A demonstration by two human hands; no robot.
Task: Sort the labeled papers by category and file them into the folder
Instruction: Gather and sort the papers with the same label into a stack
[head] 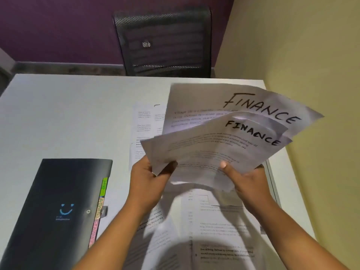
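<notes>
Both hands hold a fanned bunch of white FINANCE papers (212,145) above the table, two of them showing the handwritten word. My left hand (150,176) grips the bunch at its lower left corner, thumb on top. My right hand (247,178) grips the lower right edge, thumb pressed on the front sheet. A black folder (52,211) with a blue smiley lies shut at the lower left, coloured index tabs (101,199) sticking out of its right edge. More printed papers (214,230) lie spread on the table under my arms.
The white table (68,114) reaches the yellow wall (311,55) on the right. A black mesh chair (165,41) stands behind the far edge, against a purple wall. Other sheets (144,133) lie flat beyond my left hand.
</notes>
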